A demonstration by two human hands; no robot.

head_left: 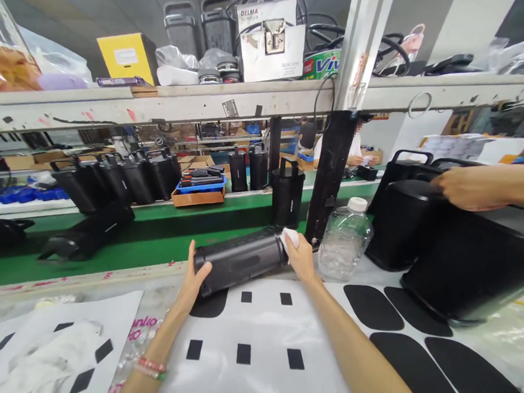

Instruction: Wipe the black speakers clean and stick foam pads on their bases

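Note:
A black portable speaker [244,260] lies on its side at the front edge of the bench, tilted with its right end farther away. My left hand [195,277] grips its left end, thumb on the near side and the other fingers partly hidden behind it. At the other end, my right hand [301,257] pinches a white cloth [289,237] and presses it against the speaker's rim. Beneath is a white sheet [266,325] bearing small black squares. Just right of my right hand stands a clear plastic bottle [345,241] with a white cap.
Large black speakers [477,265] crowd the right side, where another person's hand [469,186] reaches in. Black pads [373,307] lie before them. A crumpled white cloth [53,355] rests front left. Behind runs a green conveyor [169,235] carrying speakers, below a loaded shelf [170,103].

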